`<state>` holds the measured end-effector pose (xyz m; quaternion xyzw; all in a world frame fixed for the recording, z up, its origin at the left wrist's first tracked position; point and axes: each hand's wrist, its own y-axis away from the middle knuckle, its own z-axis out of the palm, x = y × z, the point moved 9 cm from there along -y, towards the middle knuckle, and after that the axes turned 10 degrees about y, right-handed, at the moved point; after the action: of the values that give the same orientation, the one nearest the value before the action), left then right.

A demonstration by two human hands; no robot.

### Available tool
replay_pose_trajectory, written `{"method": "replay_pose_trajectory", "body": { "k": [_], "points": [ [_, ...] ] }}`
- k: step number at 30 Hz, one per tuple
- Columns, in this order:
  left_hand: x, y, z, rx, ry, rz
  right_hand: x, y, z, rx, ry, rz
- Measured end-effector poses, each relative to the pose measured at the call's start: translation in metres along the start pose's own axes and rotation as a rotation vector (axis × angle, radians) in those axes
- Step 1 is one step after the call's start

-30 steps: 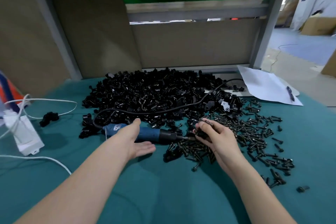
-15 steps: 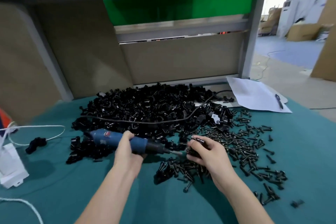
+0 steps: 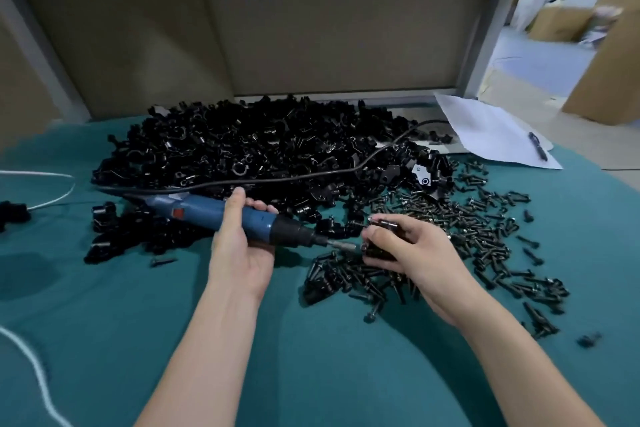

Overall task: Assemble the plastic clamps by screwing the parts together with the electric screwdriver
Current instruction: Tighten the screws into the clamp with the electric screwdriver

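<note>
- Gripping blue cylindrical electric screwdriver (image 3: 214,215) round its barrel with left hand (image 3: 239,246), fingers and thumb wrapped about it. Held nearly level, metal bit (image 3: 341,245) pointing toward the right edge of the desk.
- Pinching small black plastic clamp (image 3: 379,251) in right hand (image 3: 412,253), fingers clenched round it, low over the teal cloth-covered desk (image 3: 311,357), about mid-desk. Bit tip touching the clamp's left side. Cannot tell whether seated in a screw head: hidden by fingers.
- Step in hand, as judged: driving a screw into the held clamp.
- To do it well: keep bit and screw on one axis, press lightly along it before triggering, and brace the right wrist against twist. Keep fingertips out of the bit's line and stop once the parts close, to spare the plastic thread.
- Mind the black power cord (image 3: 311,177) trailing over the heap of loose black clamp parts (image 3: 259,149) toward the far edge: likely to drag pieces if the tool swings.
- Loose black screws (image 3: 478,229) strewn under and beyond the right hand, spreading toward the right edge; avoid sweeping them off.
- Room for moving: bare teal cloth along the near edge, between and beside the forearms.
- White paper sheet (image 3: 491,135) with dark pen (image 3: 537,146) at the far right corner, white cable (image 3: 38,374) by the left edge: both well apart from the work.
</note>
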<state>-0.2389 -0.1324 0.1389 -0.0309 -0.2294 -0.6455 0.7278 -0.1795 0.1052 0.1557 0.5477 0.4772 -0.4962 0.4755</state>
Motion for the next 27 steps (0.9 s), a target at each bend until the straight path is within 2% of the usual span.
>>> {"method": "replay_pose_trajectory", "body": {
  "k": [15,27],
  "points": [
    [-0.003,0.0,-0.006,0.035,0.013,-0.047,-0.007,0.006,0.009,-0.002,0.13,-0.062],
    [-0.003,0.001,-0.003,0.006,0.034,-0.038,-0.011,0.009,0.012,0.017,0.069,-0.052]
  ]
}}
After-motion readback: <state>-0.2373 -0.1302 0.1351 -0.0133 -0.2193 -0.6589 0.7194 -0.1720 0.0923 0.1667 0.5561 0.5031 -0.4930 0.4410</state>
